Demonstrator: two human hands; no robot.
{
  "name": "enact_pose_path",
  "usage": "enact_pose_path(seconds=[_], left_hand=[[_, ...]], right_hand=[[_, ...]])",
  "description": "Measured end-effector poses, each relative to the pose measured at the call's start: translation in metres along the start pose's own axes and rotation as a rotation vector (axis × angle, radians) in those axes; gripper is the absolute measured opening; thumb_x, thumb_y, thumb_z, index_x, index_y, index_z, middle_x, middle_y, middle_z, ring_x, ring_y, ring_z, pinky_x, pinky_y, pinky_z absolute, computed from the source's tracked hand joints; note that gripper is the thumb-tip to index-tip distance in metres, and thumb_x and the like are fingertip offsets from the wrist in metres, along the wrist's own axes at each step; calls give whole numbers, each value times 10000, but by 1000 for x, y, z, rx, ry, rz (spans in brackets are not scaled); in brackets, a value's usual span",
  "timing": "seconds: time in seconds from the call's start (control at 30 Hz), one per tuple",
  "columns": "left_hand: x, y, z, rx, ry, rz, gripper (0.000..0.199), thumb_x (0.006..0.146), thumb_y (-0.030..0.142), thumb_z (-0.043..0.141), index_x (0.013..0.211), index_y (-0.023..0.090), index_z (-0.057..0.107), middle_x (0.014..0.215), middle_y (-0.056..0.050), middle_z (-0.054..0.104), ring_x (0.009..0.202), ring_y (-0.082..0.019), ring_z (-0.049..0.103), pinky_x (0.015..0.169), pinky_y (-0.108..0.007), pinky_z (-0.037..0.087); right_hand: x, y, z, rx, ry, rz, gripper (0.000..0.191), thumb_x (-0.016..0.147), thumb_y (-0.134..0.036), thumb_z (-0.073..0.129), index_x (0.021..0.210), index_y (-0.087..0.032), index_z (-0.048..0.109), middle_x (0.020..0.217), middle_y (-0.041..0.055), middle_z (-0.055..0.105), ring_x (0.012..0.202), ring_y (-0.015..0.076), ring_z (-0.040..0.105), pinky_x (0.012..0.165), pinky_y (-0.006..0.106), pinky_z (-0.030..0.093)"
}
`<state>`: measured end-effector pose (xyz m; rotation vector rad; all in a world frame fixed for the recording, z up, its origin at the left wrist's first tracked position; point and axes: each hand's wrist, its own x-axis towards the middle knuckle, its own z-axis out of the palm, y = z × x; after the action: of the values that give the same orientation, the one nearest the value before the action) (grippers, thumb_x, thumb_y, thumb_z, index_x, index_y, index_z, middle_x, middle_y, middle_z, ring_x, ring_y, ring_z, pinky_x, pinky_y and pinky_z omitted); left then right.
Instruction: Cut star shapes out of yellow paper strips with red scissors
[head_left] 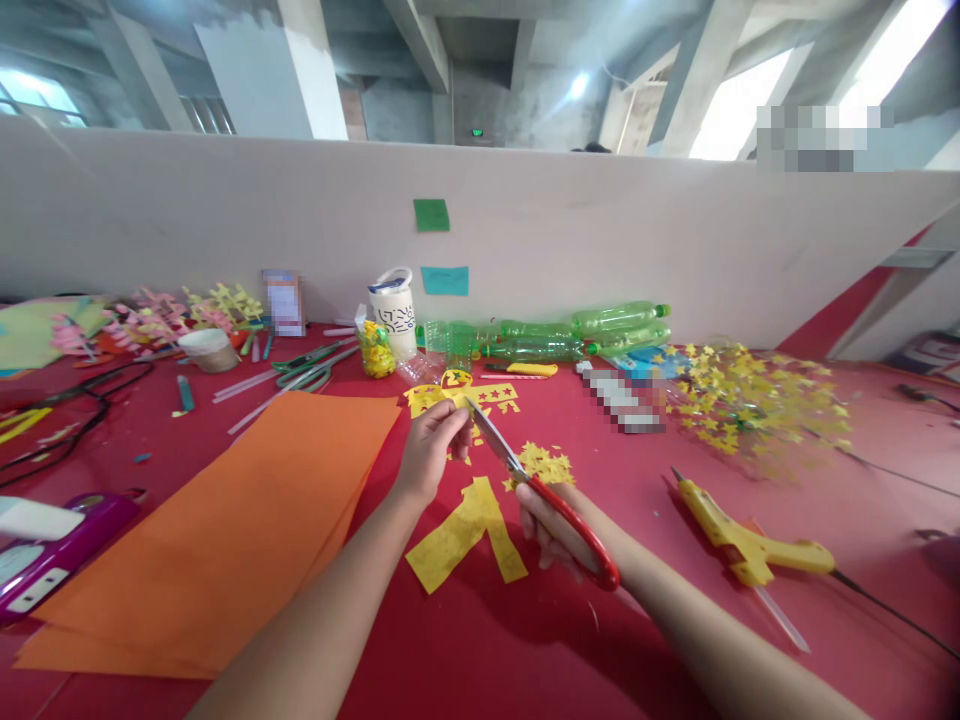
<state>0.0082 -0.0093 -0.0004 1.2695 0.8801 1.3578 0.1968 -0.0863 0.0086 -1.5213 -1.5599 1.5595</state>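
Okay, so both hands are busy out in the middle of the counter (615,660). The left hand (435,445) has a yellow piece (459,393) pinched in its grip, thumb against finger. The right hand (555,520) has its grip wrapped round the red handles of the scissors (574,525), blades angled far and left, tips right by the left fingertips. Can't tell how wide the blades are parted, tbh.

Just beyond the left hand are yellow sheets with star holes (499,394), and a pile of yellow stars (546,463) sits just beyond the right hand. Two yellow strips (465,525) lie nearer, between the forearms.

Room-wise, the left side is tighter: orange sheets (247,510) run from near left up to beside the left hand, their near part passing under the forearm. On the right, a stretch of red surface shows between the right hand and the yellow glue gun (739,535), whose nozzle points far and left. Further off on that side is a bunch of star sprigs (757,400).

Far side, the white partition (300,220) closes things off, with green bottles (555,340) in front of it. The near edge of the counter isn't visible.
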Motion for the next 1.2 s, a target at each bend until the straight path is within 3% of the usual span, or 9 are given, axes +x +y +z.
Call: enact_pose_path(seconds=[0.3, 0.83, 1.2], left_hand=[[0, -2, 3, -68, 19, -42, 195, 810, 341, 601, 720, 169, 585, 576, 28, 552, 477, -81, 486, 450, -204, 371], [1, 3, -2, -111, 39, -48, 210, 783, 291, 591, 626, 159, 541, 530, 23, 547, 429, -69, 468, 423, -198, 340], [5, 3, -3, -175, 132, -60, 173, 758, 330, 608, 719, 177, 540, 552, 39, 569, 426, -65, 470, 426, -191, 330]], right_hand=[[-2, -3, 2, 3, 6, 0, 564, 803, -708, 461, 621, -174, 484, 398, -59, 420, 291, 72, 430, 261, 155, 275], [-2, -9, -2, -44, 10, 10, 489, 815, -608, 529, 592, -180, 453, 400, -67, 419, 268, 57, 377, 258, 162, 262], [-3, -8, 0, -2, 4, -16, 474, 803, -586, 568, 587, -188, 428, 404, -74, 411, 285, 62, 409, 285, 167, 307]])
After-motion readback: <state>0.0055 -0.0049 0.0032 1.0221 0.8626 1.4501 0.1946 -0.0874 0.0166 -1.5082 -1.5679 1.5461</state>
